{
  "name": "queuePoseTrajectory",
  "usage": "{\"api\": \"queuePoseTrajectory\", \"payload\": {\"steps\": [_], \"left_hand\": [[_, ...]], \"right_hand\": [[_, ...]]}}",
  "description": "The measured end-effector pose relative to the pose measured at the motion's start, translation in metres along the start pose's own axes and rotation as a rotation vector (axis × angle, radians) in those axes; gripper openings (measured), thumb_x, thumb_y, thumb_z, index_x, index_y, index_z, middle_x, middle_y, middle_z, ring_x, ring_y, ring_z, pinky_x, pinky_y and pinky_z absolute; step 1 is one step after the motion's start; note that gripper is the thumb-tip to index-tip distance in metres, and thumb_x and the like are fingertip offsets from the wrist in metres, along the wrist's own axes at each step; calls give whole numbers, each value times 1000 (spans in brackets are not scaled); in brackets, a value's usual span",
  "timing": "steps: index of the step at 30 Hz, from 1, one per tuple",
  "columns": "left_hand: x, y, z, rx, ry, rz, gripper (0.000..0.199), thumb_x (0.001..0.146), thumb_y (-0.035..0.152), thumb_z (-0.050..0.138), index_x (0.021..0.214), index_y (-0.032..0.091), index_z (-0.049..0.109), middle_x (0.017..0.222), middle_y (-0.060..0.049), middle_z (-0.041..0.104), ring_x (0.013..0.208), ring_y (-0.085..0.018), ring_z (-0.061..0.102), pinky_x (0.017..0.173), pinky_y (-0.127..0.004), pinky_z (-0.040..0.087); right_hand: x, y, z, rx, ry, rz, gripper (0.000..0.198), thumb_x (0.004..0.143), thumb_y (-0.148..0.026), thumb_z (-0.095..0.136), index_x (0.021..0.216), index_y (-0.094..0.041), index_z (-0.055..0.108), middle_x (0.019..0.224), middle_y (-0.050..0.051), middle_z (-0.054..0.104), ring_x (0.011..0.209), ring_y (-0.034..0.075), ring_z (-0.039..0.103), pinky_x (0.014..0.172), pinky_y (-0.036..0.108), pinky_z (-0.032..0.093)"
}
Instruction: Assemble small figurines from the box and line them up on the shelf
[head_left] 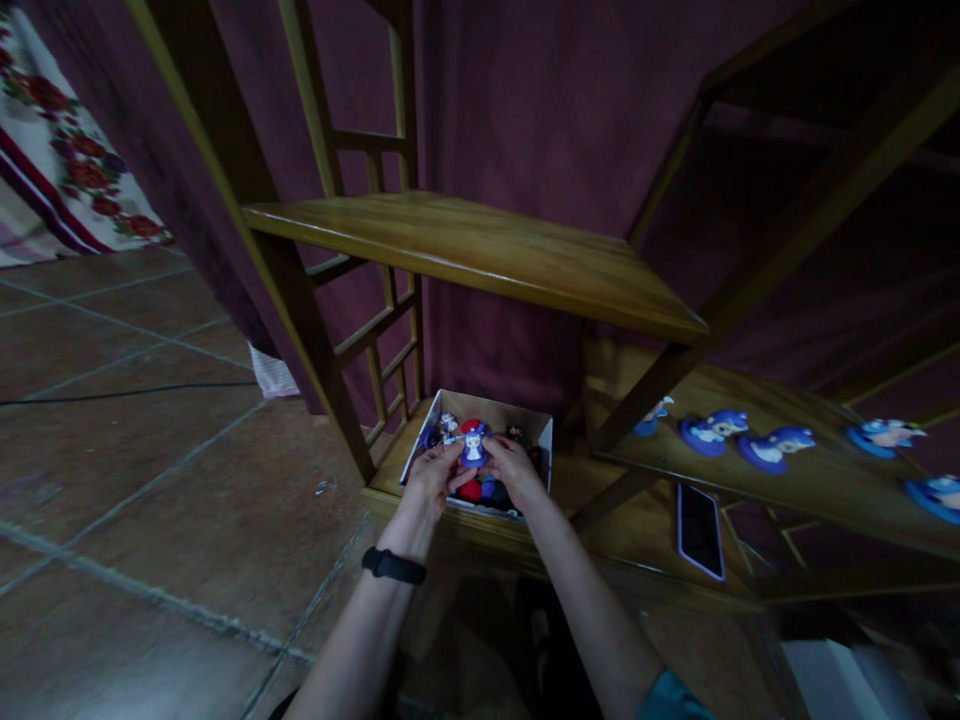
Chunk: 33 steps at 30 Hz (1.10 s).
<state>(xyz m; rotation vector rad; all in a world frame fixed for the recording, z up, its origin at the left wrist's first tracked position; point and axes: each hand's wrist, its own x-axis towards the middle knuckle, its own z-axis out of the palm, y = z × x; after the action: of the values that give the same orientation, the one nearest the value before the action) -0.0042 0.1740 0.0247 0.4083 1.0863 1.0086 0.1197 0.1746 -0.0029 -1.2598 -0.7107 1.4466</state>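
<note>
Between my two hands is a small figurine [474, 445] with blue hair, a white body and a purple-blue base. My left hand [433, 474] pinches it from the left side, and my right hand [513, 466] grips it from the right. Both are closed on it, just above an open cardboard box [546, 440]. Inside the box lie several other figurines, among them a white and dark one [448, 422] at the back left and red and blue pieces [470, 490] near the front. My hands hide part of the contents.
The box stands on the low board of a wooden shelf unit [480, 245], under a higher shelf board. Several blue-based figurines [712, 430] stand on a shelf to the right. A phone [700, 530] lies below them. A black cable [135, 392] crosses the tiled floor at left.
</note>
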Motion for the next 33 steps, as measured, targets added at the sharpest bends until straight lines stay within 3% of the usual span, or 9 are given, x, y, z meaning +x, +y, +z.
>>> {"api": "queuePoseTrajectory", "payload": {"steps": [33], "left_hand": [[2, -3, -1, -49, -15, 40, 7, 71, 14, 67, 70, 11, 61, 58, -3, 64, 52, -11, 61, 54, -24, 56]], "right_hand": [[-1, 0, 1, 22, -49, -32, 36, 64, -46, 67, 86, -17, 64, 81, 4, 68, 69, 15, 64, 67, 30, 53]]}}
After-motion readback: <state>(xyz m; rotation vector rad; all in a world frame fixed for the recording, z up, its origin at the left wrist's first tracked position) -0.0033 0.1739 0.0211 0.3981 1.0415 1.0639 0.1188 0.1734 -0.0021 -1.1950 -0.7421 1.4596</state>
